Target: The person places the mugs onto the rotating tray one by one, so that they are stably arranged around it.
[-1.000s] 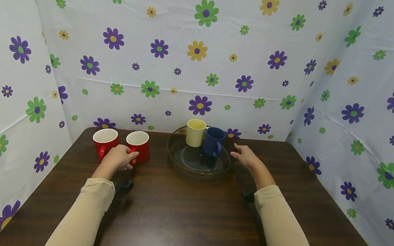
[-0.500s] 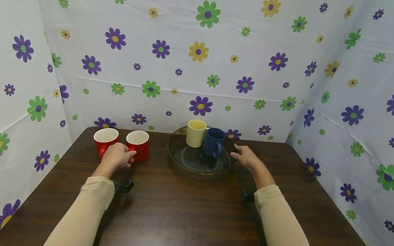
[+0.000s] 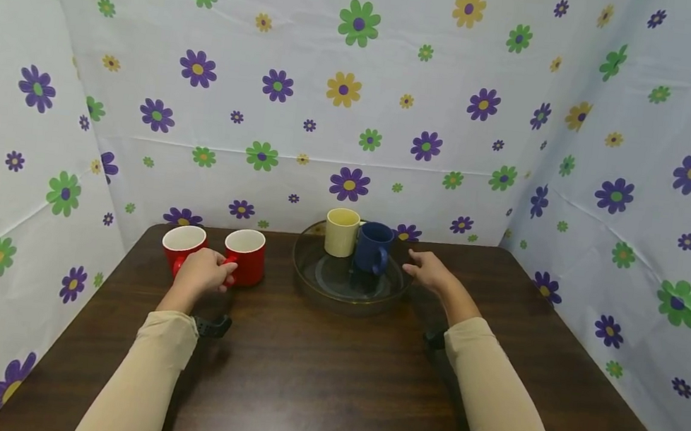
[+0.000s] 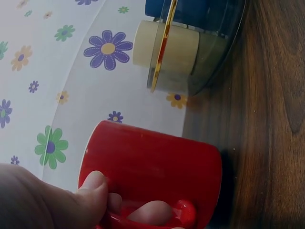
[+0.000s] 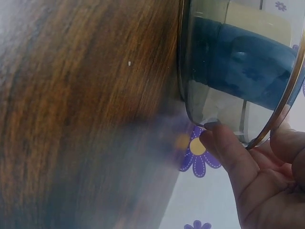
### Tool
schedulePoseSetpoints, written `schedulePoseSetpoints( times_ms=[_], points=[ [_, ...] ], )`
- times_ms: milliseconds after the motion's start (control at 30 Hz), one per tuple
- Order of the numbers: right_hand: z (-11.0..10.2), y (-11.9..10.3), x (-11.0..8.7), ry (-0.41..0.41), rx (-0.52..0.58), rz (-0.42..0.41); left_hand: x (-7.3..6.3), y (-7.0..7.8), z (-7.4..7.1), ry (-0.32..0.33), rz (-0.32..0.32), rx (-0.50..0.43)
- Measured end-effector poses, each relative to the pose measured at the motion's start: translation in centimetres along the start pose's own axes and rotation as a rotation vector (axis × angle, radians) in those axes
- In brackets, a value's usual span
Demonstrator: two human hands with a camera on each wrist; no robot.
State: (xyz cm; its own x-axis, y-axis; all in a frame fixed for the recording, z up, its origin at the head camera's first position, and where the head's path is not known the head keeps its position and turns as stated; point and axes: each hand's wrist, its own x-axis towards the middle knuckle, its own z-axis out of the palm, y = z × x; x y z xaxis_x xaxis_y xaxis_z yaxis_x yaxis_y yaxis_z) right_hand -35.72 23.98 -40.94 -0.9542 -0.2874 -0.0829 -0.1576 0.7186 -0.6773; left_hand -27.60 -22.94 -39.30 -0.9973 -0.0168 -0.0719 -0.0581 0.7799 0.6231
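In the left wrist view, my left hand (image 4: 81,198) grips the handle of a red mug (image 4: 152,167), its thumb on top and a fingertip through the loop. The head view shows that same mug (image 3: 247,261) upright at the left of the table. Just left of it is a second red mug (image 3: 181,243), partly behind my left hand (image 3: 201,274). A clear glass bowl (image 3: 344,304) with a gold rim holds a yellow mug (image 3: 340,235) and a blue mug (image 3: 373,243). My right hand (image 3: 437,277) touches the bowl's right side, fingers spread from rim to base.
Everything stands on a dark wooden table (image 3: 313,382). A white flower-printed cloth (image 3: 313,48) hangs behind it and along both sides. Dark wrist cameras (image 3: 213,326) sit at the cuffs.
The gripped red mug has shifted slightly to the right. My right hand, the bowl and its mugs keep their places; the head view itself shifts a little.
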Motion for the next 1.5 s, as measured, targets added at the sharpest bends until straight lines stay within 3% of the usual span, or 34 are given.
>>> schedulePoseSetpoints(
  times_ms=[333,600,900,1167,1500],
  points=[
    [-0.5,0.0,0.6,0.005,-0.004,-0.001,0.5,0.4,-0.7,0.005,0.041,-0.005],
    [0.4,2.3,2.6,-0.039,0.017,-0.049,0.0,-0.4,-0.6,-0.026,0.038,-0.006],
    [1.2,0.2,0.9,0.024,-0.063,-0.035,-0.5,-0.2,-0.6,-0.032,0.041,-0.035],
    [1.6,-0.2,0.5,0.012,-0.089,-0.045,-1.0,0.0,-0.9,-0.038,0.052,-0.046],
    [0.3,0.5,0.1,0.05,-0.083,-0.038,0.1,1.5,-0.4,-0.019,0.082,-0.057]
  ],
)
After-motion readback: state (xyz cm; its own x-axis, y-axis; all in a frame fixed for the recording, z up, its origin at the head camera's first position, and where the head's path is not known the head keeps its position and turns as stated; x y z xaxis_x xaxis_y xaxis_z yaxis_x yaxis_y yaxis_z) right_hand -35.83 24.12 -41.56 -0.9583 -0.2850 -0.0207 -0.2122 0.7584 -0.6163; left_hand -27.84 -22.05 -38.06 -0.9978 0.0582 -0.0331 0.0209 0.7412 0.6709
